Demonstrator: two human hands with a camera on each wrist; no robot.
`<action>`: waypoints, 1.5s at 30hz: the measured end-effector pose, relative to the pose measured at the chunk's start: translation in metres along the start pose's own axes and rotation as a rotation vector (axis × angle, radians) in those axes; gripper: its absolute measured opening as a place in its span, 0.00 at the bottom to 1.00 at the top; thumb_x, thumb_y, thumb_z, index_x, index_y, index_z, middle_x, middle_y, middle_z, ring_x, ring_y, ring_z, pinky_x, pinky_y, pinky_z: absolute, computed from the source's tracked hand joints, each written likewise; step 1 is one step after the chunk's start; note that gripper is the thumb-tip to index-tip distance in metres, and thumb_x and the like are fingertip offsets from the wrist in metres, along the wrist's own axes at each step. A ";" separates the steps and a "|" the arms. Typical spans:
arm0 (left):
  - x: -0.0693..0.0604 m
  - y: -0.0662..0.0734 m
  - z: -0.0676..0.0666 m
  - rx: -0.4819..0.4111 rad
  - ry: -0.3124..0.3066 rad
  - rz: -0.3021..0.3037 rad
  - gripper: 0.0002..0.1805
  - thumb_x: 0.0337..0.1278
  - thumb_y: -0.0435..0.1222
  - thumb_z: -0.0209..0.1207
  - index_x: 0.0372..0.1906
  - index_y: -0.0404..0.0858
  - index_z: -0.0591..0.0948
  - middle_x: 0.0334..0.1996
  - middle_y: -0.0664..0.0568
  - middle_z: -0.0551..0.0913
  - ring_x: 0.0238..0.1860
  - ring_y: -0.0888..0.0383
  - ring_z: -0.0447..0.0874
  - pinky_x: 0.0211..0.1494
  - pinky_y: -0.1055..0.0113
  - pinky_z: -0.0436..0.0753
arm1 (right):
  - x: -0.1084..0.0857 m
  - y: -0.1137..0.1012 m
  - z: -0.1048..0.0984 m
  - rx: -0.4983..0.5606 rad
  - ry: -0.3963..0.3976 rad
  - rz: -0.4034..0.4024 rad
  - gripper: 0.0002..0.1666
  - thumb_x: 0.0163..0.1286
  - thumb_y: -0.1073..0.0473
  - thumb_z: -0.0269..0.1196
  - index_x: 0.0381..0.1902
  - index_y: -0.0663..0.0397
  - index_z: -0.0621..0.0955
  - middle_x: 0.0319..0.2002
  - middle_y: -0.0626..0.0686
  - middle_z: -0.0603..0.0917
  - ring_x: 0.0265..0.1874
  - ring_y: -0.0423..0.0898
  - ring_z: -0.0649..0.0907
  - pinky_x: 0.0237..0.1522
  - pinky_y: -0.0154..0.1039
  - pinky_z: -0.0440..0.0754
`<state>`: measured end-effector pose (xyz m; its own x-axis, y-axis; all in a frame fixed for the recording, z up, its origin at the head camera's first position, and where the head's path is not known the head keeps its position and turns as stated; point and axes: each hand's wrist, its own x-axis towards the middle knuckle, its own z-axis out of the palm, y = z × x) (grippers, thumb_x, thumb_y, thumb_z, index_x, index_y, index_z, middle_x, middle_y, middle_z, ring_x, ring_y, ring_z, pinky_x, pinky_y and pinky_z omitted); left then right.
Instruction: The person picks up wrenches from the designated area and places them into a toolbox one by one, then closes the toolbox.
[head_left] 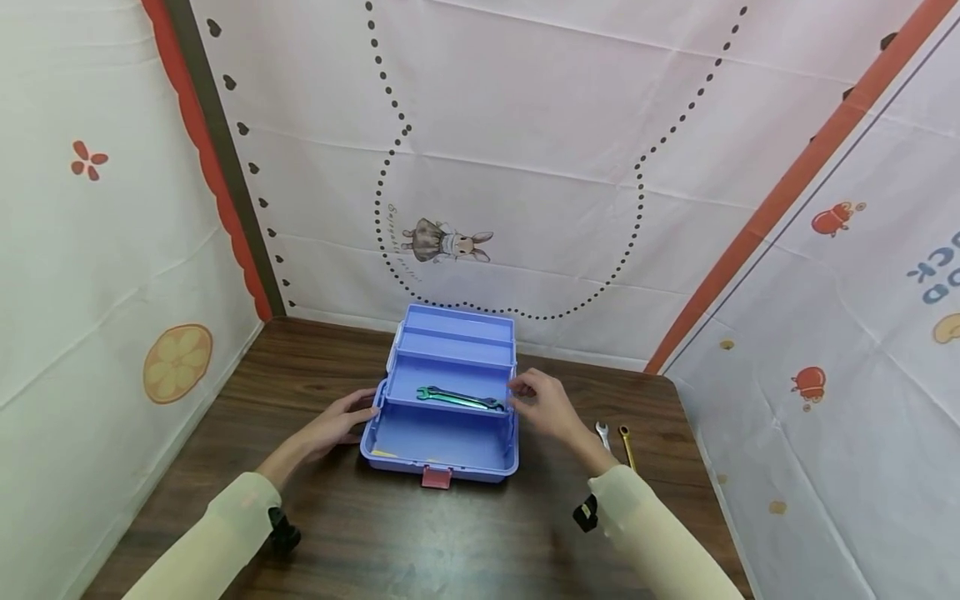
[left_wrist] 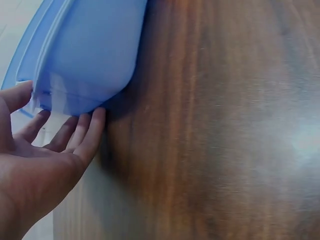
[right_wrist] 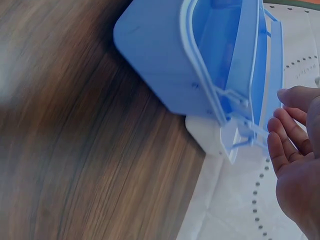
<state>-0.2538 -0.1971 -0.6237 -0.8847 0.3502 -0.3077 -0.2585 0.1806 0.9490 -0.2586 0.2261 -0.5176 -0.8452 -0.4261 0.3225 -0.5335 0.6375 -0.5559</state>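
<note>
A blue toolbox (head_left: 442,446) stands unfolded on the table, its stepped trays raised toward the back and a red latch (head_left: 437,477) at its front. In the middle tray (head_left: 401,379) lie wrenches (head_left: 459,397), one green and one dark. My left hand (head_left: 348,417) touches the box's left side; the left wrist view shows its thumb by the rim and its fingertips against the wall. At the right end of the middle tray is my right hand (head_left: 543,402), its fingers loosely bent and thumb apart. Contact of its fingertips with the tray is hard to make out.
To the right of my right forearm, a silver wrench (head_left: 602,434) and a gold wrench (head_left: 627,446) lie on the brown wooden table (head_left: 322,354). White printed cloth (head_left: 525,167) hangs behind the table and along both sides.
</note>
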 end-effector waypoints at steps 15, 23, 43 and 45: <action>0.006 0.002 0.002 -0.058 0.024 0.024 0.33 0.86 0.46 0.51 0.83 0.37 0.60 0.77 0.33 0.63 0.72 0.37 0.71 0.62 0.46 0.85 | -0.054 0.028 -0.031 0.092 0.149 0.092 0.13 0.65 0.70 0.75 0.46 0.65 0.86 0.40 0.57 0.88 0.38 0.52 0.87 0.42 0.50 0.89; 0.006 0.000 0.005 -0.071 0.054 0.011 0.33 0.85 0.46 0.52 0.83 0.38 0.61 0.77 0.34 0.64 0.72 0.37 0.71 0.62 0.45 0.85 | -0.081 0.041 -0.046 0.090 0.196 0.201 0.15 0.68 0.70 0.73 0.51 0.67 0.85 0.42 0.60 0.88 0.41 0.55 0.87 0.44 0.51 0.88; 0.007 0.003 0.007 0.000 0.080 0.009 0.34 0.84 0.50 0.53 0.82 0.41 0.62 0.79 0.35 0.62 0.72 0.35 0.70 0.61 0.44 0.85 | -0.136 0.093 -0.048 0.046 0.301 0.386 0.14 0.65 0.72 0.75 0.48 0.69 0.86 0.41 0.62 0.89 0.39 0.50 0.87 0.40 0.27 0.83; 0.007 0.004 0.007 0.004 0.081 0.006 0.34 0.83 0.51 0.53 0.83 0.42 0.62 0.79 0.35 0.62 0.73 0.35 0.69 0.62 0.44 0.85 | -0.138 0.096 -0.046 0.028 0.308 0.395 0.15 0.64 0.72 0.75 0.48 0.70 0.86 0.40 0.62 0.89 0.40 0.55 0.87 0.41 0.32 0.86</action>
<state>-0.2581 -0.1881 -0.6226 -0.9148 0.2753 -0.2955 -0.2521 0.1825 0.9503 -0.1942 0.3760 -0.5799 -0.9547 0.0562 0.2920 -0.1733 0.6927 -0.7000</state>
